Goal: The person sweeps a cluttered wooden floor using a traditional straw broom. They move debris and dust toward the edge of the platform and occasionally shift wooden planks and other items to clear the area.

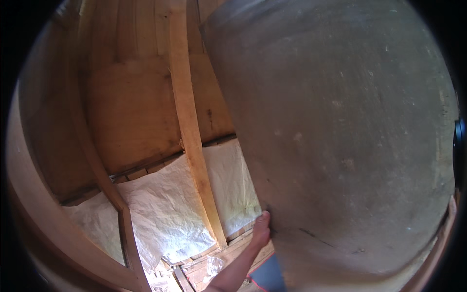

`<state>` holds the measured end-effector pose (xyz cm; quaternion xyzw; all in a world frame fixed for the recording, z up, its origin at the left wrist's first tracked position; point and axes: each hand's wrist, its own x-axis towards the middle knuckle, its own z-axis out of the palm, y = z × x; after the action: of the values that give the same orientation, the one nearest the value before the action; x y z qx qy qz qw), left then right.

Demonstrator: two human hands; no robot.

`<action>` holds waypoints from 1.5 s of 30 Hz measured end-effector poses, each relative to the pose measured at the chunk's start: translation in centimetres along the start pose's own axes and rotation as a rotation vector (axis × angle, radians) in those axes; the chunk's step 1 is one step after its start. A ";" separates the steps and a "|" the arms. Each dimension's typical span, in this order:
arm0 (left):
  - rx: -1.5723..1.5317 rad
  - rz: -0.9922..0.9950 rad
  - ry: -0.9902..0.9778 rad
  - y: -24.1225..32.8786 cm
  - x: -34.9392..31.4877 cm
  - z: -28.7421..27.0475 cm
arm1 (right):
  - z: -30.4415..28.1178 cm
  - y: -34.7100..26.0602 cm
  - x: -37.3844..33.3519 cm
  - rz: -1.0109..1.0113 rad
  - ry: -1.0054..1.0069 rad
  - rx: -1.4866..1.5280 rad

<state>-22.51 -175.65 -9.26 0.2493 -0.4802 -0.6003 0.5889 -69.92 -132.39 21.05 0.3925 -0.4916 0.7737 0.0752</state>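
A large flat panel, dull grey-brown with scuffs and pale specks, fills the right half of the view and stands tilted close in front of me. My left hand grips its left edge low down, thumb along the edge, the other fingers hidden behind the board. At the far right rim, a narrow skin-toned strip runs beside the panel's right edge. It looks like my right arm, but its fingers cannot be made out.
Wooden studs rise at the left before a brown board wall. White sheeting covers the wall's lower part. A curved-looking pale beam crosses the left rim. Below my hand lie planks and a blue-grey piece with red edging.
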 end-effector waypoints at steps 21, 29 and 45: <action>0.027 0.469 0.395 17.6 4.0 -14.2 | 42.1 27.3 -0.7 0.565 -0.435 -0.323; 0.807 0.716 0.621 9.3 2.3 -21.1 | 49.1 34.1 -6.4 0.672 -0.562 -0.214; 1.275 0.750 0.540 3.9 9.0 -23.2 | 48.9 47.0 -33.7 0.136 -0.716 -0.540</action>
<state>-2.24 -190.18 -13.07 0.4976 -0.6242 0.1111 0.5920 -44.44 -187.15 -24.67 0.5684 -0.6957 0.4363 -0.0511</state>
